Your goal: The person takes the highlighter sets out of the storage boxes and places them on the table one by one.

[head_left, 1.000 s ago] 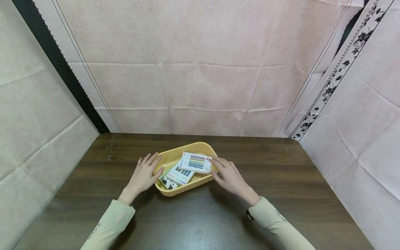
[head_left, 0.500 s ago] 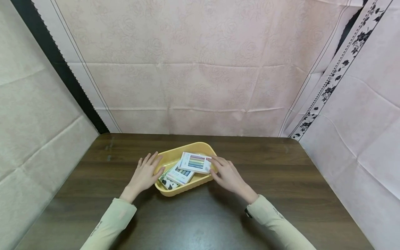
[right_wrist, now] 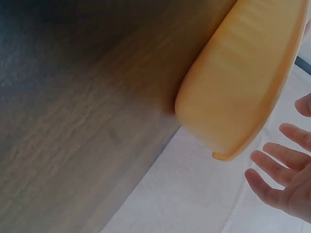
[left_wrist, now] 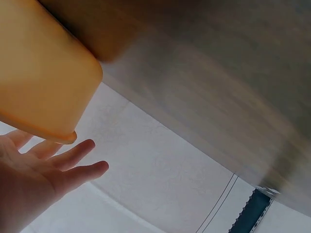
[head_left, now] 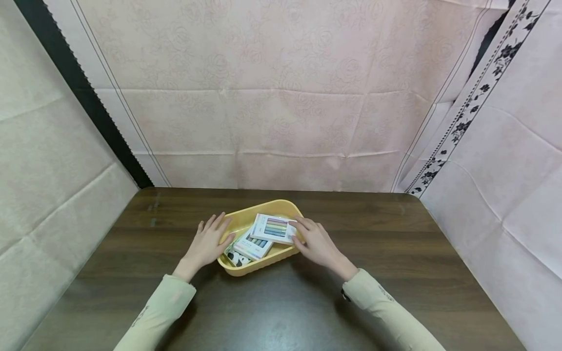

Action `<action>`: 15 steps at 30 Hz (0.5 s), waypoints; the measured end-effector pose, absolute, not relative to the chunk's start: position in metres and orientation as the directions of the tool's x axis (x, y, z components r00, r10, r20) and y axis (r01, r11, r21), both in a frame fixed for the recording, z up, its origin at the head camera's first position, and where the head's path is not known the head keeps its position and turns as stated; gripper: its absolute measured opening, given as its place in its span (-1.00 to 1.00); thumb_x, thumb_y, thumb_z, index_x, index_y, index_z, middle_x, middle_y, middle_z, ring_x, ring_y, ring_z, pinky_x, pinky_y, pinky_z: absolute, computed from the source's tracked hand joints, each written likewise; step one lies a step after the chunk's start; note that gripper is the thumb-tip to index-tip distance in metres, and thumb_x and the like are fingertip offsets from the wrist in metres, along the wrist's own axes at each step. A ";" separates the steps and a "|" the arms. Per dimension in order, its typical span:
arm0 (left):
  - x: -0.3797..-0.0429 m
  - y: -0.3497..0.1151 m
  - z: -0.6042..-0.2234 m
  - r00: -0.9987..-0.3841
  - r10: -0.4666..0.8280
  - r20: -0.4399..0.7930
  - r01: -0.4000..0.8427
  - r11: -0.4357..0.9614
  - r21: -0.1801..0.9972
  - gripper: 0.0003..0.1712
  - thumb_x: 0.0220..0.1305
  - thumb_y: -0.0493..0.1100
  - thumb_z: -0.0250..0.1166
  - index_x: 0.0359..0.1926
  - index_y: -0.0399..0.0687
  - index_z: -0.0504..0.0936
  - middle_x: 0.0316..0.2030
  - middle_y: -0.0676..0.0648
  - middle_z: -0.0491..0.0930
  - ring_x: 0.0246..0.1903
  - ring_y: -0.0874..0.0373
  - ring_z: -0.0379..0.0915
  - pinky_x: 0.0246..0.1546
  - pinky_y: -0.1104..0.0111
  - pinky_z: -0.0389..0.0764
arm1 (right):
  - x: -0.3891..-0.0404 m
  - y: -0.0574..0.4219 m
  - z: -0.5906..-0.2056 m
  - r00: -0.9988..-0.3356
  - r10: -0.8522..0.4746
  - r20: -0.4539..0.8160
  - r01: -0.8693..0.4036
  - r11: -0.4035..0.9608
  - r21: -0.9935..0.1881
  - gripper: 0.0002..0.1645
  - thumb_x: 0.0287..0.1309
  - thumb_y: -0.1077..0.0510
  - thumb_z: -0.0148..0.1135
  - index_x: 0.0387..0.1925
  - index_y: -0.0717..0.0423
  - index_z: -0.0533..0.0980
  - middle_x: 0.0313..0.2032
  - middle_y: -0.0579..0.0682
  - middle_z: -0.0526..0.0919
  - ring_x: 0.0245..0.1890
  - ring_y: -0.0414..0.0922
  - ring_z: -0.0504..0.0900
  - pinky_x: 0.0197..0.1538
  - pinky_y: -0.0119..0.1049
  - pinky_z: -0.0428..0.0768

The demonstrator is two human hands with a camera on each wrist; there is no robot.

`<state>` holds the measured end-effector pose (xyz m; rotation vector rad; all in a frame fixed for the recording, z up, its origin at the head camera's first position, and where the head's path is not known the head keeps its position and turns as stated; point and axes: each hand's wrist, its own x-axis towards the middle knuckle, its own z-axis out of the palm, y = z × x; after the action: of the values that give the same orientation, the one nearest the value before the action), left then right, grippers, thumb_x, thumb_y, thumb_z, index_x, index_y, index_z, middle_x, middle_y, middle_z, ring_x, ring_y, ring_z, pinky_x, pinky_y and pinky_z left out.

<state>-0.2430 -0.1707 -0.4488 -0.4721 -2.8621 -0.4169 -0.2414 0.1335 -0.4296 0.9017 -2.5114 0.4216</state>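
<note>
A yellow plastic basket [head_left: 264,265] stands on the table, slightly turned. On top inside lies a white box of pastel pens [head_left: 274,229], overlapping a second white pen box [head_left: 253,245]. A black-and-white patterned item [head_left: 238,258] shows at the basket's near left corner. My left hand [head_left: 206,246] is at the left rim, fingers spread and thumb reaching over the inside. At the right rim is my right hand [head_left: 319,244], its fingertips right by the edge of the upper box. Both wrist views show loosely spread fingers beside the basket's rim.
The brown wooden table [head_left: 281,312] extends around the basket. Pale patterned cloth [head_left: 281,122] hangs behind its far edge, with white cloth [head_left: 505,219] along the right side and more cloth [head_left: 57,195] on the left.
Both hands have shifted slightly inward over the basket, the left one to the right and the right one to the left. The basket and boxes stay in place.
</note>
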 end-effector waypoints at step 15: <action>-0.246 -0.162 -0.448 -0.927 0.282 0.245 0.343 0.905 0.253 -0.37 0.27 0.15 -0.05 0.27 -0.06 0.23 0.30 -0.23 0.14 0.27 -0.25 0.02 0.16 -0.23 0.02 | -0.251 0.129 -0.433 -0.713 -0.525 0.465 -0.648 0.746 -0.151 -0.57 0.07 0.07 0.16 0.01 0.10 0.47 0.09 0.17 0.47 0.04 0.05 0.47 -0.08 -0.01 0.46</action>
<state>-0.2462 -0.1620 -0.4479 -0.4754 -2.8657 -0.4349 -0.2506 0.1288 -0.4327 0.8981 -2.5500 0.4295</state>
